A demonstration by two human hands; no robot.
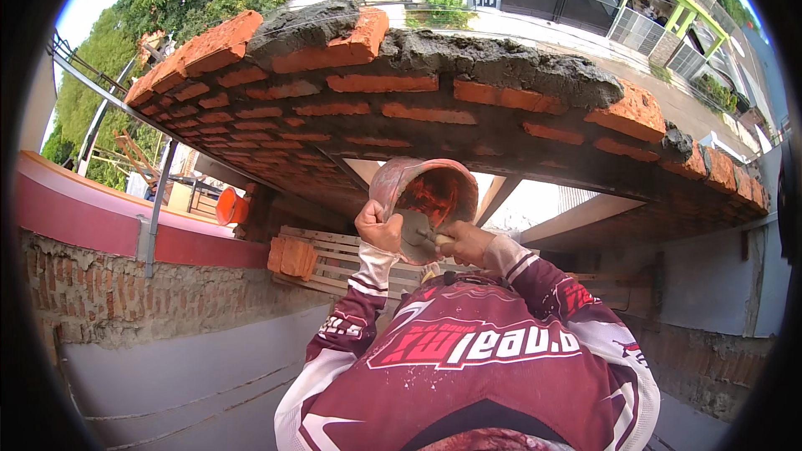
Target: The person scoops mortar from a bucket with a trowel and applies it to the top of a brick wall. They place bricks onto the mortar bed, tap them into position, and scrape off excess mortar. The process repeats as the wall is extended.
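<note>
My left hand (378,228) grips the rim of a red-orange bucket (386,184) smeared with mortar. The bucket is tilted so that its mouth faces me, and its inside shows mostly orange. In my right hand (468,242) is the light handle of a trowel (413,232). Its grey, mortar-coated blade lies at the lower edge of the bucket's mouth, close to my left hand. Just beyond the bucket runs a brick wall (401,113), with a thick bed of wet grey mortar (510,68) along part of its top and bricks set at intervals.
Wooden slats (334,263) form a platform below my hands, with a few stacked bricks (292,257) at its left. Farther left is another orange bucket (231,206) beside a pink-painted wall (79,209). Beyond the brick wall lie a street and gated houses.
</note>
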